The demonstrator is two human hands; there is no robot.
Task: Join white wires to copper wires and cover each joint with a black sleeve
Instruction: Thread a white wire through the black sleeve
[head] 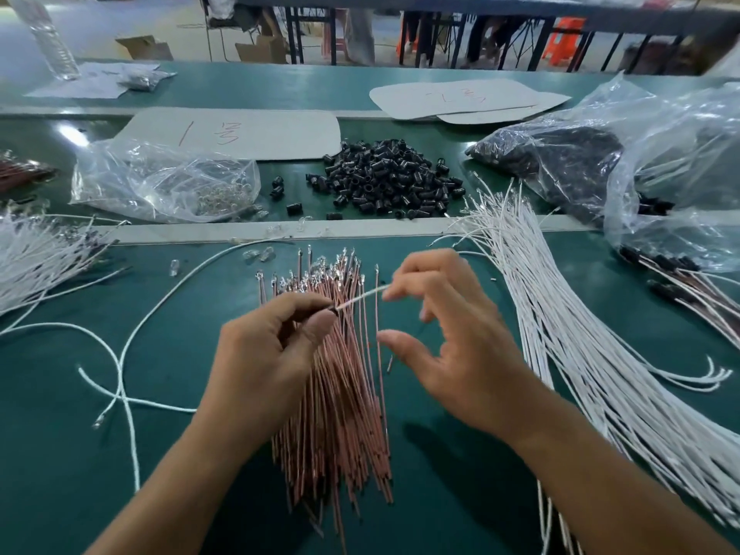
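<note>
Near the green tabletop's [60, 454] left edge, loose white leads [36, 258] are seen fanned. At centre, the left hand [266, 354] is pinched shut on a black sleeve [330, 310], from which a white wire [360, 295] runs to the right hand [444, 334], whose fingertips are closed on its far end, thumb spread. A copper wire bundle [340, 394] lies directly beneath. The wire appears light and limp, best gripped close to the joint. Spare sleeves [384, 174] are heaped behind; white wires [592, 354] and plastic bags [660, 162] crowd the right edge.
</note>
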